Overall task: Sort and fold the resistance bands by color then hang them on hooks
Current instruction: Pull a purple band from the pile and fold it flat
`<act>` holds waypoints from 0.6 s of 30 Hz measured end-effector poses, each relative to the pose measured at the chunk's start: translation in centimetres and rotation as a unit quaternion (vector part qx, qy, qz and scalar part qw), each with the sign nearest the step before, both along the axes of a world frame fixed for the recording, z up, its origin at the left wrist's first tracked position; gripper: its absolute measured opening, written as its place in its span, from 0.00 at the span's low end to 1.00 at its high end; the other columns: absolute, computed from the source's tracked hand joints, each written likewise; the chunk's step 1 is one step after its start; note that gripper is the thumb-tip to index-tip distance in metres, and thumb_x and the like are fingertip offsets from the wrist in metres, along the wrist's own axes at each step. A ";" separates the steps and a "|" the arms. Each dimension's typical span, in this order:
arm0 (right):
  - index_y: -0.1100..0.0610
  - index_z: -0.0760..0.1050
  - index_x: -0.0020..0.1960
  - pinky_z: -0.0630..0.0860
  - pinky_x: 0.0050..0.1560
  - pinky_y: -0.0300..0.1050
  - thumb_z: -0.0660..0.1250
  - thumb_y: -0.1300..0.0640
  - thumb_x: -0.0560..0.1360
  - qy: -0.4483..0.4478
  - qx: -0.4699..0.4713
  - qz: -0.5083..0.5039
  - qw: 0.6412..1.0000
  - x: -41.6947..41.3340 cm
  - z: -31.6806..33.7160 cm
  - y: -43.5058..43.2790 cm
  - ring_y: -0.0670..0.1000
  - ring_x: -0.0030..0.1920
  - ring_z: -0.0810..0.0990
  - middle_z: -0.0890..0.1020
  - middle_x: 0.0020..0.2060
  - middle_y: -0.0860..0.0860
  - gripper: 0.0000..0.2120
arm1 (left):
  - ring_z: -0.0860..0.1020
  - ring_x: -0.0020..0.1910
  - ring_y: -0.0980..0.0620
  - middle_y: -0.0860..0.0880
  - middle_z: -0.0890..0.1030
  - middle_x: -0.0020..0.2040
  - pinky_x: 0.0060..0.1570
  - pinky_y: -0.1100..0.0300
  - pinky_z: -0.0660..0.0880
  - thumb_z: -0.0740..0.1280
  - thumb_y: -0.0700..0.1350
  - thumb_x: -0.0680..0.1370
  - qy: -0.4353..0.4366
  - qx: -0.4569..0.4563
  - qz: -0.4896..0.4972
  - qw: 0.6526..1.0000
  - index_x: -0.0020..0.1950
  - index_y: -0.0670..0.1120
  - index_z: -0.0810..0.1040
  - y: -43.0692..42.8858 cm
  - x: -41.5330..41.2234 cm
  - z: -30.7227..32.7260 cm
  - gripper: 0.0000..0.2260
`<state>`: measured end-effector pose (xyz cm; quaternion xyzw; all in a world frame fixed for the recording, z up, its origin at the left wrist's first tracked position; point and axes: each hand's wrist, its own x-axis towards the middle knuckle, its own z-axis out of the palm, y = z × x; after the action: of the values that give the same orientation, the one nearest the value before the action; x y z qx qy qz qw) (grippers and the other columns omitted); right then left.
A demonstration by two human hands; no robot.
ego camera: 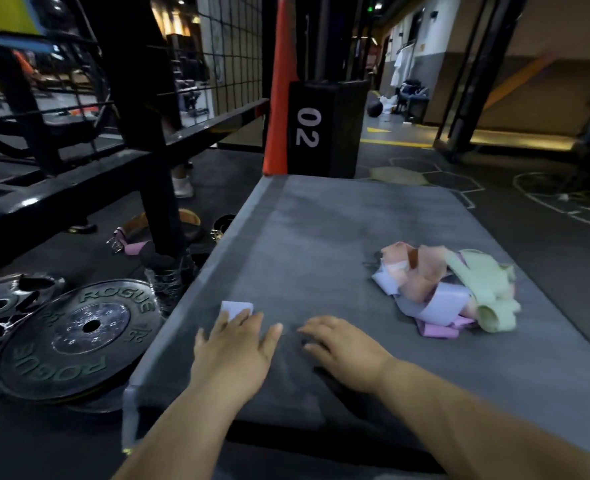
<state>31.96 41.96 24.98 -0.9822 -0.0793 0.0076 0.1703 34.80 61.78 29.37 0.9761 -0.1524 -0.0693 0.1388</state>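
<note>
Both hands are slightly blurred. The left hand [233, 348] lies flat with fingers straight, its fingertips covering the near edge of a folded lavender band [237, 308]; the number of folds cannot be told. The right hand [342, 344] rests palm down beside it, fingers loosely extended, holding nothing. A tangled pile of bands [449, 289] in peach, pale green, lavender and pink lies toward the right edge; the lower bands are largely buried.

The surface is a grey padded platform [321, 230] on dark gym flooring. The folded band sits close to the platform's left edge, with bare pad between it and the pile. On the floor to the left lie ROGUE weight plates [79, 337], the farther one cut off by the frame. A black box marked 02 [321, 129] and an orange post [279, 88] stand at the far end.
</note>
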 end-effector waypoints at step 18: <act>0.52 0.79 0.58 0.70 0.55 0.40 0.63 0.58 0.77 -0.053 0.054 -0.357 0.931 -14.9 1.1 -18.4 0.53 0.56 0.79 0.79 0.56 0.52 0.12 | 0.54 0.76 0.51 0.56 0.59 0.77 0.72 0.53 0.54 0.49 0.58 0.82 -0.027 0.011 -0.199 0.979 0.75 0.55 0.61 -17.5 -8.0 -4.1 0.21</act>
<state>17.07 23.57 26.04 -0.9338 0.2678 -0.1098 0.2104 26.83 44.29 25.30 0.9292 -0.3468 -0.0706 0.1069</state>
